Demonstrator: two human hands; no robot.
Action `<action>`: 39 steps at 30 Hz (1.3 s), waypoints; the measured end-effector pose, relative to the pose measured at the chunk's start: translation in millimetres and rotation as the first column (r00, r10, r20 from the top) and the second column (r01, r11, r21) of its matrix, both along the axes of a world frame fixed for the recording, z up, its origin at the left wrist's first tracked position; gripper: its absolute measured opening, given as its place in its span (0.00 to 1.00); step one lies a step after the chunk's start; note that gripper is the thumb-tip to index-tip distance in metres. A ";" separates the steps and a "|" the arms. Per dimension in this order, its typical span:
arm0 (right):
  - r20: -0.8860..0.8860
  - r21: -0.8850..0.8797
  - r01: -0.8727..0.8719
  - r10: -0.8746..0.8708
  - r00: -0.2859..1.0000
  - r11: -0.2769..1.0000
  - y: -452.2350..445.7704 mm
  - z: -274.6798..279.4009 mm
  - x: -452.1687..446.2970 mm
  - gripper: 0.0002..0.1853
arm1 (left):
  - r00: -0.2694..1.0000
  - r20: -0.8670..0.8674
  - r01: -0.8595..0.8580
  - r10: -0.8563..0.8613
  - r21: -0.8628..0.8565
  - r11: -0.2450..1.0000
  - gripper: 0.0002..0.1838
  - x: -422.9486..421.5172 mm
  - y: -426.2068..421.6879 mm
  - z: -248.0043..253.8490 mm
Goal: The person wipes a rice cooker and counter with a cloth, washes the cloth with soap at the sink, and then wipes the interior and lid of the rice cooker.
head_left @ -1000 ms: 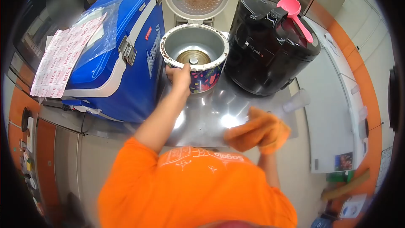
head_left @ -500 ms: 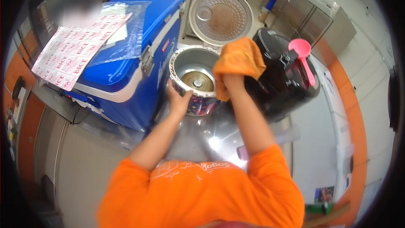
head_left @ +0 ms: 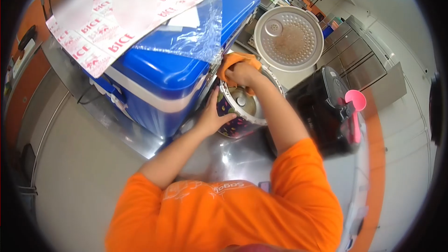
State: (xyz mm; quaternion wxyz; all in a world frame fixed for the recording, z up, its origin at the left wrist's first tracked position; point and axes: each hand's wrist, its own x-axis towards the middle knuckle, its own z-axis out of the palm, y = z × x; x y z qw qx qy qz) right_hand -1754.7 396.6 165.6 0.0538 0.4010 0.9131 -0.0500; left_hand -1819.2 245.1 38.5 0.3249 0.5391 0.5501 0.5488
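Just below the right hand, which pinches a soft-looking orange cloth, stands the rice cooker, probably stiff, rather heavy and smooth-walled, so it seems best steadied at its side, where the left hand lies spread.

Left of the open rice cooker stands a cool box bearing a plastic bag and paper sheet; right, a closed rice cooker topped by a ladle. Behind the open rice cooker rises its lid; at its far-left rim, a cloth.
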 end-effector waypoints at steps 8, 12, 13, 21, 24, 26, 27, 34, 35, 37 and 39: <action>-0.089 -0.074 -0.325 0.318 0.944 0.943 -77.9 -2.0 44.0 0.13 | 0.996 -0.067 -0.061 0.061 0.013 0.998 0.52 5.6 6.4 -25.4; 0.195 0.036 -0.106 0.097 0.976 0.994 -133.4 31.1 111.5 0.15 | 0.999 0.049 0.023 -0.022 -0.026 0.999 0.50 -13.4 -21.4 -29.3; -0.017 -0.078 -0.019 0.018 1.000 0.997 -145.1 38.9 141.1 0.14 | 1.000 0.007 0.011 -0.011 -0.058 0.998 0.48 -19.5 -30.7 -34.3; -0.501 -0.074 0.463 -0.435 0.749 0.883 -203.3 7.9 232.1 0.09 | 0.982 -0.163 0.106 -0.093 0.069 0.992 0.24 -25.6 -53.3 -10.0; -0.793 -0.183 0.606 -0.480 0.374 0.774 -200.3 -5.4 223.4 0.09 | 0.900 -0.434 0.195 -0.049 0.298 0.934 0.14 -7.8 -42.0 20.7; -0.938 0.003 0.591 -0.203 0.282 0.807 -187.2 -24.6 210.0 0.11 | 0.844 -0.535 0.240 0.033 0.432 0.869 0.12 4.9 -30.0 34.8; -0.908 0.178 0.600 -0.106 0.406 0.780 -179.5 -29.1 200.4 0.13 | 0.835 -0.542 0.216 0.092 0.477 0.852 0.11 9.5 -23.2 36.8; -0.538 0.381 0.116 0.118 0.834 0.917 -146.8 -32.8 131.9 0.15 | 0.666 -0.630 0.133 0.400 0.628 0.767 0.13 15.4 10.0 22.0; -0.494 0.326 0.125 0.056 0.867 0.937 -145.5 -32.8 130.2 0.14 | 0.658 -0.626 0.143 0.419 0.650 0.746 0.13 15.5 11.4 21.0; -0.426 0.379 0.138 0.040 0.904 0.915 -140.6 -33.2 144.3 0.13 | 0.666 -0.621 0.157 0.414 0.659 0.736 0.12 14.7 13.2 20.8; -0.359 0.418 0.217 -0.059 0.931 0.882 -141.0 -32.0 171.2 0.11 | 0.676 -0.621 0.167 0.396 0.653 0.739 0.12 13.6 10.2 18.8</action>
